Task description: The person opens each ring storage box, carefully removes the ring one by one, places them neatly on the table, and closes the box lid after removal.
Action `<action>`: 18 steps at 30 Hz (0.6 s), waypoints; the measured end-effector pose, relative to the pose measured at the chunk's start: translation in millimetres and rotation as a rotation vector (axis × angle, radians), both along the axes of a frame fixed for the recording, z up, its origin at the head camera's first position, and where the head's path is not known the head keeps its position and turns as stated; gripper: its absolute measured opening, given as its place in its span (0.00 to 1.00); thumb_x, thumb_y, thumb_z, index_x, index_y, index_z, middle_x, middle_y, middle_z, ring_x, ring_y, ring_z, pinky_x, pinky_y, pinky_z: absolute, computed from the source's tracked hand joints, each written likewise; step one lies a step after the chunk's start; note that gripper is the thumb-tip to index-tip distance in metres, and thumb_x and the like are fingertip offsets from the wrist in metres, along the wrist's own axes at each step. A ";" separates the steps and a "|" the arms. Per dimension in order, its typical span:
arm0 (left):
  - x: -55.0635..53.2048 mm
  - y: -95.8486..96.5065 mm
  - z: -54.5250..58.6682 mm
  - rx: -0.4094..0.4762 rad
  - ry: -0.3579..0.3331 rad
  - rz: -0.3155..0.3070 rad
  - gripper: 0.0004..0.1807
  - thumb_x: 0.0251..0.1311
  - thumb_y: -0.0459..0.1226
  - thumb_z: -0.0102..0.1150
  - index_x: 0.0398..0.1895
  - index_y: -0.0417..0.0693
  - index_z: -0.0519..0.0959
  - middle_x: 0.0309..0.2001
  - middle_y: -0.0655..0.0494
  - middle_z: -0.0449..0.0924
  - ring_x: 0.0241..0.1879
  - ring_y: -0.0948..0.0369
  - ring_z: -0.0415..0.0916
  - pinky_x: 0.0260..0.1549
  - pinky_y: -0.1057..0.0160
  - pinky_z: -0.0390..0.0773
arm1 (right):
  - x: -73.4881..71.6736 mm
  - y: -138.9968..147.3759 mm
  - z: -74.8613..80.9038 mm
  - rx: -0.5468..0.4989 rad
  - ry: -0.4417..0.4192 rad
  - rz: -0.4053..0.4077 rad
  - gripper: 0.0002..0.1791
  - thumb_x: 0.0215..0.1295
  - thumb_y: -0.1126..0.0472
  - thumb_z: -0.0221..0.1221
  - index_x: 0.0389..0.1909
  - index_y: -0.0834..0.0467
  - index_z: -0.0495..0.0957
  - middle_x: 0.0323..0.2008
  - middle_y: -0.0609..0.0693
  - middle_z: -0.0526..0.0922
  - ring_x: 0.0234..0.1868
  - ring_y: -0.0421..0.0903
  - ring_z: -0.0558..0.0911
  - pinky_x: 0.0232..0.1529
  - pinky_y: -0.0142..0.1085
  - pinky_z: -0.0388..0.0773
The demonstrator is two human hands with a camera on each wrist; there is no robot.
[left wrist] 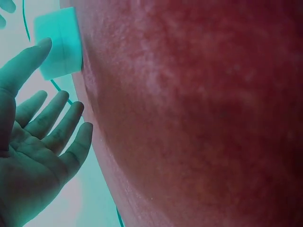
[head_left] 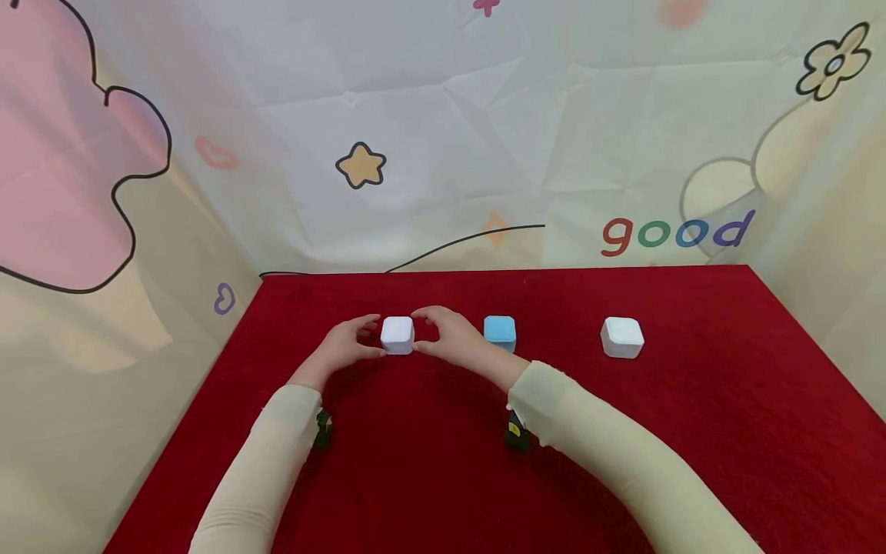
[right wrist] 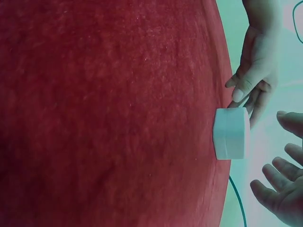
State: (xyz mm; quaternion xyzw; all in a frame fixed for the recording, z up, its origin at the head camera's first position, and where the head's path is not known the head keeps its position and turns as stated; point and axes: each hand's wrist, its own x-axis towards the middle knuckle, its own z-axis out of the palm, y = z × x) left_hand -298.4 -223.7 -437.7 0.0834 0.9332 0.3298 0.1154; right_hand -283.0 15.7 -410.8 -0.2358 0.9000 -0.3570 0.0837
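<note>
Left of centre on a desk [head_left: 408, 477] covered in red cloth [head_left: 720, 415], a person's left hand [head_left: 346, 344] reaches from a pale sleeve [head_left: 242, 481], its fingers spread and gently bent, the thumb held well apart from them. Just right of it, between the two hands, stands a white cube [head_left: 398, 335] with rounded corners, flat on the cloth. Next comes the right hand [head_left: 453, 337], facing the left one, thumb and fingers likewise parted in a wide C. Neither hand pinches the white cube; whether any fingertip touches it, I cannot tell. Pressure arriving sooner or harder from one side could push or twist the cube on the cloth, and contact at its rounded corners alone might let it slip. Farther right, a light blue cube [head_left: 500, 329] is partly hidden by the right wrist [head_left: 501, 365]. The two look close, though contact is unclear, so a swing of that arm or its loose cuff [head_left: 543, 400] could knock the blue cube aside. Last, well apart from both hands, sits a second white cube [head_left: 622, 337], below the colourful word "good" [head_left: 678, 233] on the backdrop [head_left: 443, 115].
</note>
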 end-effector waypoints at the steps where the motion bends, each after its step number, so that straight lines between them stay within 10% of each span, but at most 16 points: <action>1: -0.3 0.4 -0.5 0.004 0.000 -0.002 0.40 0.64 0.37 0.67 0.77 0.39 0.63 0.70 0.35 0.72 0.69 0.40 0.71 0.65 0.44 0.77 | -0.1 -1.4 -0.4 0.000 -0.001 0.000 0.32 0.66 0.59 0.67 0.70 0.59 0.71 0.70 0.59 0.74 0.69 0.58 0.76 0.67 0.49 0.78; 18: -5.1 7.1 -2.9 0.024 -0.019 -0.007 0.39 0.63 0.35 0.68 0.76 0.38 0.64 0.69 0.35 0.73 0.68 0.41 0.72 0.66 0.45 0.77 | -5.7 -19.9 -14.1 -0.047 -0.012 -0.041 0.30 0.67 0.63 0.67 0.68 0.63 0.73 0.69 0.61 0.75 0.67 0.58 0.77 0.68 0.49 0.76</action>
